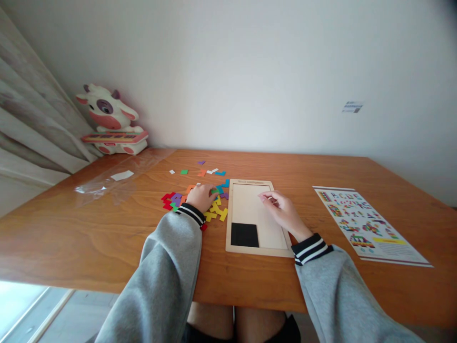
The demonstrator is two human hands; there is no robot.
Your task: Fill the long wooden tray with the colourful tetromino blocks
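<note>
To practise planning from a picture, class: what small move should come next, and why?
The left hand should probably pick up one of the yellow pieces: they lie close beside it, and most of the floor of the wooden tray is bare.

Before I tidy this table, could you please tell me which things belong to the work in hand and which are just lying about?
In use:
- coloured pieces by the left hand
- wooden tray
- black panel in it
- probably the printed sheet

Lying about:
- cow toy
- clear plastic wrapping
</note>
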